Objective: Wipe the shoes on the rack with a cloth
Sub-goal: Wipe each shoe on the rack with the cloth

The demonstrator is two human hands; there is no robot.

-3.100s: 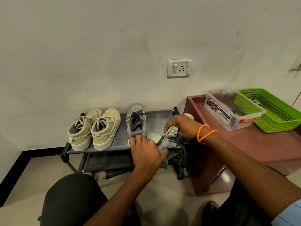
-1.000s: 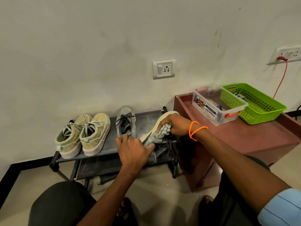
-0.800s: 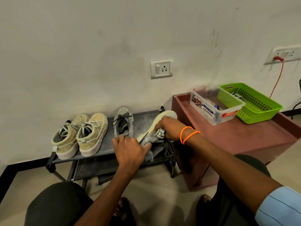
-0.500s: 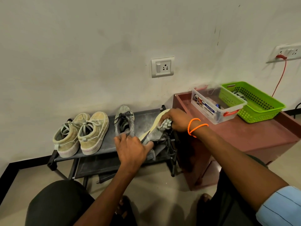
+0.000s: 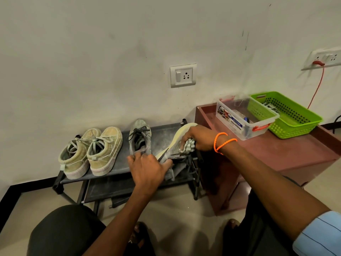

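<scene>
A low black shoe rack (image 5: 164, 129) stands against the wall. A pair of tan sneakers (image 5: 92, 152) sits at its left end, and one grey laced sneaker (image 5: 140, 138) stands upright in the middle. My left hand (image 5: 149, 169) grips the heel of a second grey sneaker (image 5: 172, 146), tipped on its side so its pale sole faces up. My right hand (image 5: 197, 137), with orange bands on the wrist, presses a bunched pale cloth (image 5: 187, 146) against that shoe near its toe end.
A maroon low table (image 5: 287, 152) stands right of the rack, carrying a clear plastic box (image 5: 245, 119) and a green basket (image 5: 287, 115). Wall sockets (image 5: 183, 75) are above; a red cord (image 5: 316, 89) hangs at far right. My knees fill the bottom.
My right hand with the cloth has slid along the tipped shoe toward its toe. My left hand keeps its hold on the heel. The camera has shifted slightly.
</scene>
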